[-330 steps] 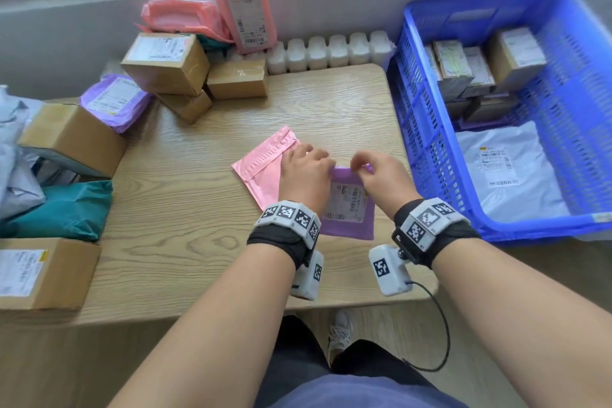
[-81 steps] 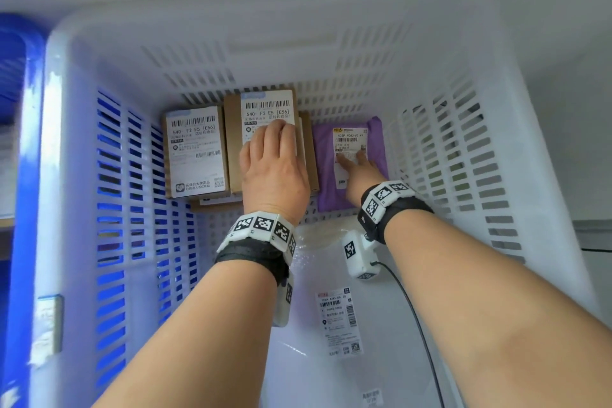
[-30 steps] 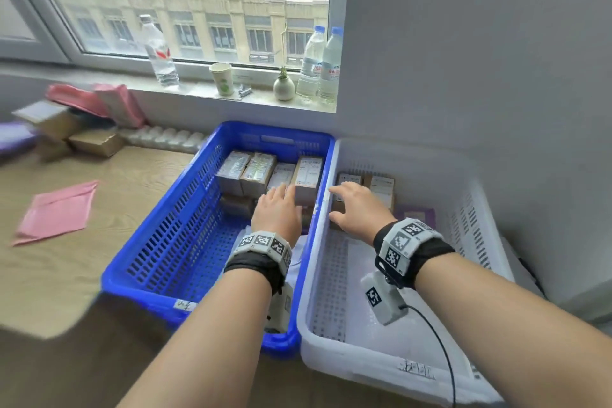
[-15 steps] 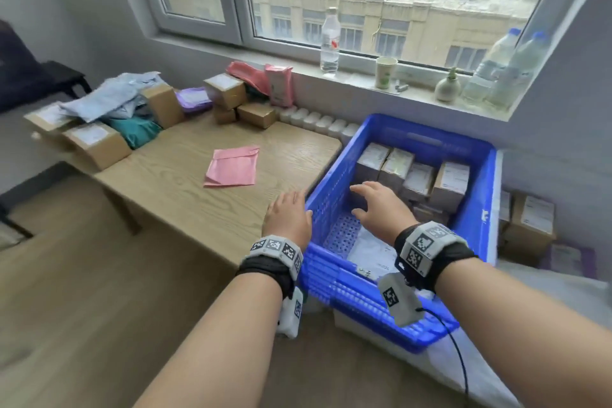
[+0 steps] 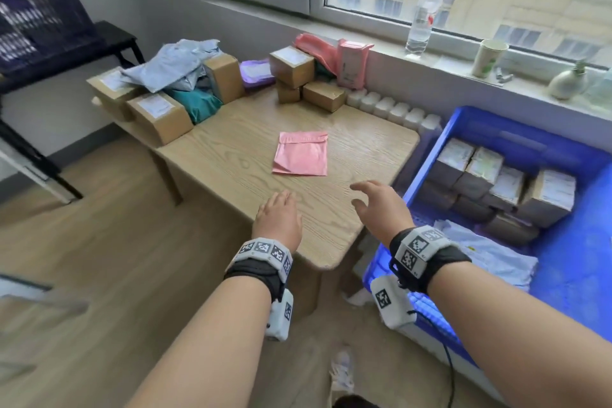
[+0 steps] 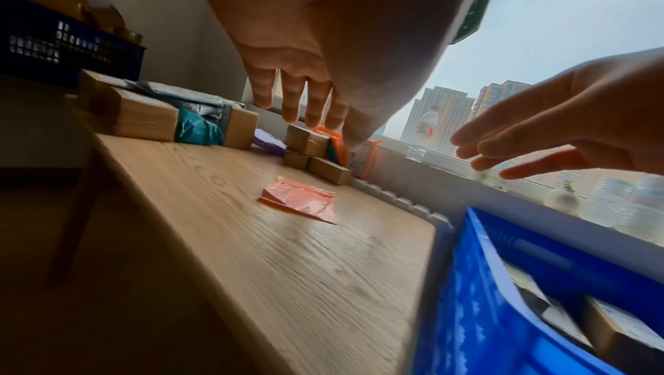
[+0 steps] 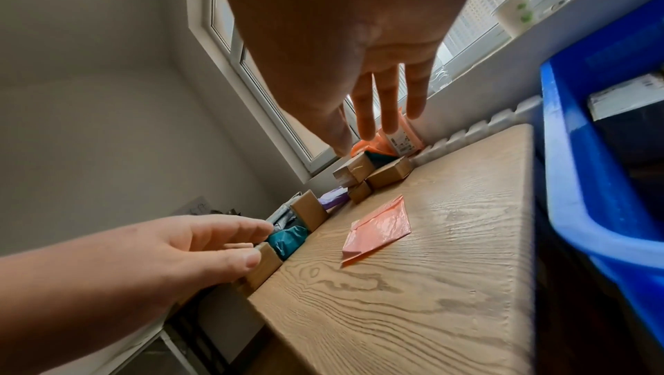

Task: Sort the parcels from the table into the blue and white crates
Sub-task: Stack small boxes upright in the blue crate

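Both hands empty above the near edge of the desk (image 5: pixel 231 156), pink mailer ahead.

The left hand (image 5: pixel 280 220) and right hand (image 5: pixel 381 209) hovered with fingers (image 6: pixel 292 102) loosely extended and slightly spread, holding nothing. The pink mailer (image 5: pixel 301 153) lay flat at mid-desk, beyond the fingertips and clear of them. The blue crate (image 5: pixel 496 129), part-filled with boxes, stood just right of the desk.
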Available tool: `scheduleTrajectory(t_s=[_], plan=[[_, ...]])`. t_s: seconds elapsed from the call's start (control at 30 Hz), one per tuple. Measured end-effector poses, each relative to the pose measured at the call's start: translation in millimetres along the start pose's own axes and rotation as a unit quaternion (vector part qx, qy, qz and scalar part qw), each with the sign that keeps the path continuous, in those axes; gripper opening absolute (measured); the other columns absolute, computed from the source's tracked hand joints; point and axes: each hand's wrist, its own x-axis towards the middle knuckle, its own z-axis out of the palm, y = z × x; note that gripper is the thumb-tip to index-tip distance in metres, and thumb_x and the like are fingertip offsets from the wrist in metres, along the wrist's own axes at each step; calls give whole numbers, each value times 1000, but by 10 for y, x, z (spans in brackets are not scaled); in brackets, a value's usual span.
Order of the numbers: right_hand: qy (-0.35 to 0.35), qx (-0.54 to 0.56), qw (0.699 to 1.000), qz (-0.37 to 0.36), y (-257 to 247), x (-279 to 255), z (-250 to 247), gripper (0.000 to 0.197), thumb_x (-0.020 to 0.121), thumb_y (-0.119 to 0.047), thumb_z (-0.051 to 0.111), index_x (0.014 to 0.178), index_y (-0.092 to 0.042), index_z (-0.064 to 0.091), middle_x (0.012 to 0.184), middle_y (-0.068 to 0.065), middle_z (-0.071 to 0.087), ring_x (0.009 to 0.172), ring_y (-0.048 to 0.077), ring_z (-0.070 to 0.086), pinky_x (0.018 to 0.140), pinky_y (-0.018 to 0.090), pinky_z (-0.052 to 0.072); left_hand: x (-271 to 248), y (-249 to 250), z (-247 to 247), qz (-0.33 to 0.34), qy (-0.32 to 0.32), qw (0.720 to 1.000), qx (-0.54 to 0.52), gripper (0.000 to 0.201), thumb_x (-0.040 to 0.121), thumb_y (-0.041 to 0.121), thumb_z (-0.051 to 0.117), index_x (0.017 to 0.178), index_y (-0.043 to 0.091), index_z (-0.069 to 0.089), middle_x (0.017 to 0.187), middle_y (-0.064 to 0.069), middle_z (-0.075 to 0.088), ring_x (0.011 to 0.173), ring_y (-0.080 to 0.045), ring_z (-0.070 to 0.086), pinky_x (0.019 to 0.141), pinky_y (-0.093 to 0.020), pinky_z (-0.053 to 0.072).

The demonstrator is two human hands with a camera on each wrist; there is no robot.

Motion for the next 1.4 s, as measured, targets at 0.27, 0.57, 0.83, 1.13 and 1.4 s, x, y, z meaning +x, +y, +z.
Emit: scheduleTrajectory(t_s=[0.27, 0.57, 0.83, 1.13, 1.4], plan=[[23, 15, 1000, 13, -32, 1008, 475, 25, 95, -18, 57, 117, -18, 70, 117, 1, 66, 108, 25, 60, 88, 40, 49, 799, -445, 20, 7, -23, 999, 33, 51, 102, 25, 41, 151, 14, 30, 159, -2, 28, 147, -20, 22, 121, -35, 17], [-26, -27, 998, 48, -60, 1860, 1000, 24, 96, -21, 57, 116, -22, 70, 117, -1, 66, 108, 22, 59, 85, 43, 51, 1585, -754, 106, 50, -52, 997, 29, 47, 101, 20, 45, 147, 13, 36, 155, -3, 34, 144, -20, 28, 119, -34, 18], [-22, -48, 990, 128, 17, 2163, 1310, 23, 95, -20, 58, 114, -22, 71, 110, 0, 67, 107, 25, 60, 85, 43, 51, 2399, -1080, 279, 137, -107, 982, 68, 43, 92, 9, 50, 135, 17, 48, 141, 0, 49, 132, -20, 41, 109, -32, 30], [-67, -40, 975, 209, 10, 2377, 1690, 29, 92, -10, 53, 115, -12, 71, 125, 8, 63, 118, 30, 56, 97, 42, 47, 3007, -1281, 560, 221, -162, 960, 64, 24, 91, 10, 51, 112, 9, 62, 118, -6, 58, 112, -30, 54, 87, -40, 45], [-31, -103, 974, 201, 31, 2308, 1967, 15, 87, -3, 55, 86, -5, 70, 98, 10, 61, 101, 32, 54, 71, 38, 44, 3032, -1325, 817, 234, -122, 963, 62, 20, 54, 4, 85, 60, 8, 66, 67, -4, 60, 61, -29, 59, 47, -29, 32]])
